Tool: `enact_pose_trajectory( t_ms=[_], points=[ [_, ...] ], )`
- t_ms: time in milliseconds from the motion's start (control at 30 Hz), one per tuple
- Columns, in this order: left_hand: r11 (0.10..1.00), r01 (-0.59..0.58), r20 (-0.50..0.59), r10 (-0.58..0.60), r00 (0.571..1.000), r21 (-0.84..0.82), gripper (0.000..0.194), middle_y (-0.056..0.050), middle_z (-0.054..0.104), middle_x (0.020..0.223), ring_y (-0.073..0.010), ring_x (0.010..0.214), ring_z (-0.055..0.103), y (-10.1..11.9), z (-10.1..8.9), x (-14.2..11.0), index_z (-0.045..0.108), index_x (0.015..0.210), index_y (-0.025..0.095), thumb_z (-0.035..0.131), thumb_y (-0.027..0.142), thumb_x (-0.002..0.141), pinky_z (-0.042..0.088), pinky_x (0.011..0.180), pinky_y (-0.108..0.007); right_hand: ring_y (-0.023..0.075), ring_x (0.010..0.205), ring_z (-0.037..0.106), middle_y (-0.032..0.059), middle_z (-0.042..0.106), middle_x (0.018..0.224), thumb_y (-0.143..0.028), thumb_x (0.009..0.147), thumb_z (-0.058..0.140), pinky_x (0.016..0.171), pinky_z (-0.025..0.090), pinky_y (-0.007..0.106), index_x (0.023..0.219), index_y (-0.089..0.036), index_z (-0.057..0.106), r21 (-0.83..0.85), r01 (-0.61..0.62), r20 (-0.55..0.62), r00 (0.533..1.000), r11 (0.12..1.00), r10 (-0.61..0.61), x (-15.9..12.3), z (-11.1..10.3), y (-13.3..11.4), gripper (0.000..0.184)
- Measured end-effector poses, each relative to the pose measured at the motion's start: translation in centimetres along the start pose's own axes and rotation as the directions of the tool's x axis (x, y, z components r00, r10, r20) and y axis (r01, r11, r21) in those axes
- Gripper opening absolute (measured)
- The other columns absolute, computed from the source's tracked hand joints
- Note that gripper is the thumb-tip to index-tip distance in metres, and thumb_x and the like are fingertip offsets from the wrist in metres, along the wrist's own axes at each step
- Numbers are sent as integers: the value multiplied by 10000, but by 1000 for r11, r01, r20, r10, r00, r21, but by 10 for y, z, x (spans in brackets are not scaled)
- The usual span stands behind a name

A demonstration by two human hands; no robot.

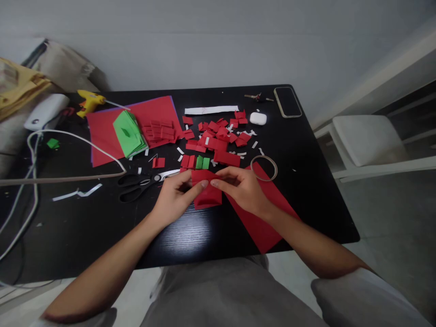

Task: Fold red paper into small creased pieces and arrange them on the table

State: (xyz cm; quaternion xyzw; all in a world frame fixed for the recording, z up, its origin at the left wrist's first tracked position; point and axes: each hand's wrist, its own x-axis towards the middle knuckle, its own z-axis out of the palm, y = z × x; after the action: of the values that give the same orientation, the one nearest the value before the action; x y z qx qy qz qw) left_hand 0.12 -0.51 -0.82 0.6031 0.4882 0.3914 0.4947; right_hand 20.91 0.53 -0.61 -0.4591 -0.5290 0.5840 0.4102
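A folded piece of red paper (207, 194) lies on the black table (85, 227) at its middle front. My left hand (177, 197) pinches its left edge and my right hand (240, 188) pinches its upper right edge, fingertips almost meeting. Under my right hand lies a larger red sheet (262, 227). Just beyond the hands are several small folded red pieces (218, 141) and two green ones (202, 162). Black-handled scissors (139, 184) lie left of my left hand.
A big red sheet (102, 131) with a green paper stack (128, 132) lies at the back left, near a yellow glue gun (89, 101). A tape ring (264, 167), earbud case (258, 118), phone (288, 101), white strip (211, 110) and cables (34, 150) surround the work. A white chair (368, 141) stands right.
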Motion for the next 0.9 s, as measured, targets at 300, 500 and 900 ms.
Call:
enact_pose_trajectory(
  t_ms=[300,500,900],
  points=[
    [999,-26,-41,27,999,24,203,8,662,674,-173,719,660,5,-1,1,762,850,182,762,379,900,537,673,-276,170,788,751,23,813,865,-377,855,830,754,609,295,891,-206,792,-37,20,-1,1000,999,-20,1,-2,0,178],
    [999,-20,-55,23,998,42,203,4,659,657,-182,699,667,4,1,0,744,812,175,775,366,875,543,673,-296,173,800,742,21,794,867,-369,866,810,765,606,300,903,-204,767,-48,47,3,999,998,-46,-2,1,1,174],
    [992,-89,-45,93,995,89,166,-19,739,740,-177,704,679,3,1,-2,774,873,176,756,339,897,542,662,-291,176,806,721,21,781,886,-375,879,791,748,575,303,925,-208,750,-80,42,64,997,996,-37,-4,2,1,178]
  ],
)
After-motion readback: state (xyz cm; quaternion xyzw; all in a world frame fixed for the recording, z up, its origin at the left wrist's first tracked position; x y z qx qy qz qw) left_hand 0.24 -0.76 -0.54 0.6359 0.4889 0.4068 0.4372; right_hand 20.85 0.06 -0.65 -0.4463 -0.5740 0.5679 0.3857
